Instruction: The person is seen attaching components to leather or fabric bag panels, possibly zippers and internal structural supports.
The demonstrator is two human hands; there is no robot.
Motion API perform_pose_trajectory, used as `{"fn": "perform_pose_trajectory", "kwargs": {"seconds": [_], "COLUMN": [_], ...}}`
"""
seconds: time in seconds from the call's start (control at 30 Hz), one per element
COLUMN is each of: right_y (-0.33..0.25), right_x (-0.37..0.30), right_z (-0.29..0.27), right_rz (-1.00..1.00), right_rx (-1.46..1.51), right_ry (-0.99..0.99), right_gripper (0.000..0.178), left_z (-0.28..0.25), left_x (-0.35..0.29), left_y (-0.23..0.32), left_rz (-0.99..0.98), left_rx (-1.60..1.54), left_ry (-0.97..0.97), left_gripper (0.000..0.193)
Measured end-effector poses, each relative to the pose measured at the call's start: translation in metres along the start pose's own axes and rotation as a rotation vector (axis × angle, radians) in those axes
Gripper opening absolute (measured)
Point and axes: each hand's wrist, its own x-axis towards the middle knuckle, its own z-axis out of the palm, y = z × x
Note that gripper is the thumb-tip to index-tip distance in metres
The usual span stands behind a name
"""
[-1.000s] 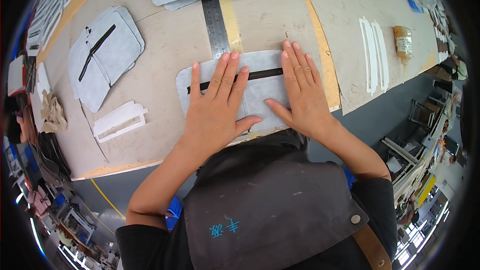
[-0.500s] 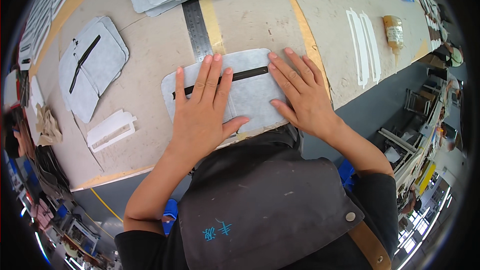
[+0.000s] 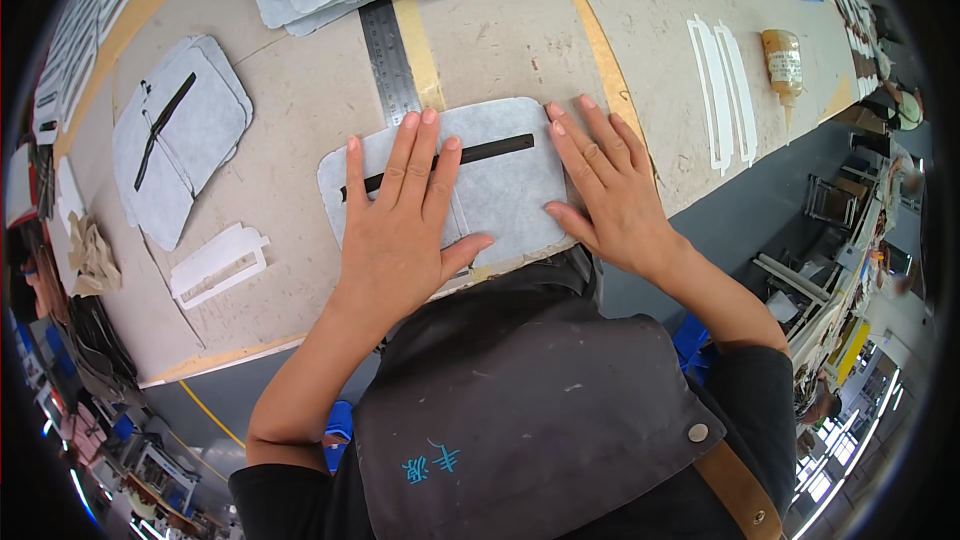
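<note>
Where left hand (image 3: 397,225) crosses grey panel (image 3: 512,190), black strip (image 3: 492,150) is part-hidden | grip: left spread, right hand (image 3: 615,195) likewise

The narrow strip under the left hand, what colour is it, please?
The narrow strip is black, clearest in the head view.

Black short sleeves (image 3: 280,500) flank a dark apron (image 3: 540,390) (scuffed, with blue lettering (image 3: 445,461)) that has a brown strap (image 3: 735,485)
</note>
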Motion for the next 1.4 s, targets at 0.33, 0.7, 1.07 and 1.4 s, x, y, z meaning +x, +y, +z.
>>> {"fn": "perform_pose_trajectory", "kwargs": {"seconds": [0.33,0.7,1.07,1.4], "right_y": [0.001,0.003,0.0,-0.005], "right_x": [-0.005,-0.017,-0.015,-0.008], "right_z": [-0.006,-0.008,-0.001,-0.006], "right_rz": [-0.04,0.004,-0.076,-0.017], "right_rx": [0.012,0.043,0.053,0.239], "right_ry": [-0.052,0.025,0.133,0.249], "right_gripper": [0.064,0.062,0.051,0.055], "left_z": [0.001,0.001,0.002,-0.01], "left_x": [0.0,-0.002,-0.003,-0.036], "left_y": [0.001,0.001,0.001,-0.02], "left_rz": [-0.004,-0.007,-0.018,-0.209], "left_rx": [0.005,-0.043,-0.038,-0.047], "left_ry": [0.02,0.037,0.064,0.133], "left_gripper": [0.09,0.09,0.094,0.097]}}
